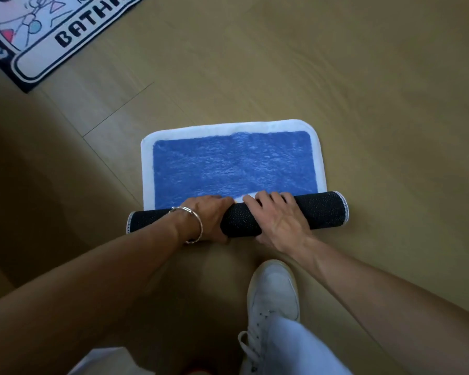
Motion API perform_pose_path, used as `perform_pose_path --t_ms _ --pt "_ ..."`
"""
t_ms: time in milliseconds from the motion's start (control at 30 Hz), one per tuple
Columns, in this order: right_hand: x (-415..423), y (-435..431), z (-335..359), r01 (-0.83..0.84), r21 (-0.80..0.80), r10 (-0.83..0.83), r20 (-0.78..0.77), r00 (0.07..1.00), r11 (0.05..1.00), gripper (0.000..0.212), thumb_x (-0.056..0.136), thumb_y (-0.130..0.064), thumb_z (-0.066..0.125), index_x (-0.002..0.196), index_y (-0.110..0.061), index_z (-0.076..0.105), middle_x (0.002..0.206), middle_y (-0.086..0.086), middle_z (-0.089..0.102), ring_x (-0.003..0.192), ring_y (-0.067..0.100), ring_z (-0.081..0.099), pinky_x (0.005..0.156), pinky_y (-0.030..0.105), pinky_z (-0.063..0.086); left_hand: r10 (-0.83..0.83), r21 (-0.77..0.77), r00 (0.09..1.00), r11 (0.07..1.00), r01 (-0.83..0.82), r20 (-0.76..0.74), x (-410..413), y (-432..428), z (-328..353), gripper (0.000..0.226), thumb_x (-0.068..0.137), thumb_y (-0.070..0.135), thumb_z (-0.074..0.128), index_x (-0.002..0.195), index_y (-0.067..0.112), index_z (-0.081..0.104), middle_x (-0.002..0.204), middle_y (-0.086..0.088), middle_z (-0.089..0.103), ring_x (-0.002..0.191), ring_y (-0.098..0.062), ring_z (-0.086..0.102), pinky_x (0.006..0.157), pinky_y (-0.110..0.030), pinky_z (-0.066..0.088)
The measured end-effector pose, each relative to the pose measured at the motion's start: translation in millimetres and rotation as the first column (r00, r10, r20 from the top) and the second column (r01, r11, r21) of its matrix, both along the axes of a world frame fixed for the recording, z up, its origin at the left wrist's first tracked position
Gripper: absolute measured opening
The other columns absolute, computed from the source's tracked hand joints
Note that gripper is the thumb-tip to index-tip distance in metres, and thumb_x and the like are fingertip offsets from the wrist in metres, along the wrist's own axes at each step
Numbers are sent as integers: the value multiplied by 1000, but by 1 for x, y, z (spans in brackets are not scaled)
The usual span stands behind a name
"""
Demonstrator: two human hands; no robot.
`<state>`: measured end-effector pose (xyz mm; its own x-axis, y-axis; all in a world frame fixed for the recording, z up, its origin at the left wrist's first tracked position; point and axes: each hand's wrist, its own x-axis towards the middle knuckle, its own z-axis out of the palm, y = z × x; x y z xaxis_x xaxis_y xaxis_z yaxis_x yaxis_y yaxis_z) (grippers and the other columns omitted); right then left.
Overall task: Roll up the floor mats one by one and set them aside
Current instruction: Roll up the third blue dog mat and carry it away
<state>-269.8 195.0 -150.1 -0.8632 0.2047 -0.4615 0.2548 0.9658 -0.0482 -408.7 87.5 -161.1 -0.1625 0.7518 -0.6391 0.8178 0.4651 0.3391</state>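
Blue pile floor mat (233, 163), white-bordered, half rolled.
Its rolled end is gripped by left hand (209, 213) and right hand (280, 221), fingers curled over the dotted black backing.

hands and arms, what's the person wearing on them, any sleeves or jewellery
The left hand is ungloved, with a thin silver bangle loose round the wrist. The right hand is ungloved too, with no ring or watch visible. Both forearms are uncovered; no sleeves are in view.
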Motion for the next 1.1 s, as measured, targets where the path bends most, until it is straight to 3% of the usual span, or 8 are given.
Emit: perform_pose_path --t_ms 67,200,400,600,733,833,967,1100 --pt "-5 3 -1 32 -18 -31 45 999 999 60 74 -30 68 127 -23 39 117 2 48 105 25 50 87 38 34 -49 77 992 995 58 -115 5 -6 1 74 72 52 67 134 28 36 120 4 51 111 -19 52 84 -33 44" --pt "-28 24 3 189 -302 -106 273 956 934 58 68 -38 70 119 -24 46 109 2 53 103 26 56 80 36 40 -129 110 930 978 177 -343 19 -20 4 88 76 52 62 146 23 17 128 0 42 114 -23 47 91 -38 41" --pt "-1 -3 -1 0 16 0 15 1000 1000 80 74 -34 70 140 -24 26 125 3 46 111 27 47 95 41 33 -55 110 983 991 76 -176 2 -5 3 73 70 54 65 131 27 36 113 2 52 106 -21 55 82 -35 45" --pt "-28 19 4 153 -244 -102 212 972 958 68 70 -38 73 127 -24 38 117 2 47 111 27 48 95 43 34 -129 105 916 978 181 -380 6 -19 1 90 73 58 61 145 24 19 125 -2 46 110 -25 51 87 -39 42" --pt "0 0 -2 65 21 -65 6 998 998 88 61 -40 78 137 -19 39 124 8 49 114 31 48 108 51 23 -79 1 986 997 80 -147 -3 2 9 66 68 56 67 122 28 42 109 2 59 98 -23 60 76 -34 48" --pt "10 -3 -6 74 85 -67 -82 994 994 88 40 -43 86 119 -19 57 104 8 60 96 31 57 99 50 37 -94 -53 994 994 91 -49 5 -1 8 70 66 63 67 123 30 42 113 4 61 101 -20 60 80 -33 49" --pt "-12 13 4 82 -83 -73 106 992 993 64 65 -47 73 116 -22 45 113 4 51 106 27 50 95 41 32 -114 22 978 993 119 -173 5 -11 11 105 64 73 64 146 30 16 131 5 45 118 -20 49 86 -36 45" --pt "-26 17 9 80 -115 -63 143 988 990 76 66 -44 73 130 -20 38 126 6 45 117 28 44 105 45 27 -72 34 985 996 78 -158 4 -8 8 88 65 63 68 136 29 29 120 4 49 111 -21 54 78 -35 45"
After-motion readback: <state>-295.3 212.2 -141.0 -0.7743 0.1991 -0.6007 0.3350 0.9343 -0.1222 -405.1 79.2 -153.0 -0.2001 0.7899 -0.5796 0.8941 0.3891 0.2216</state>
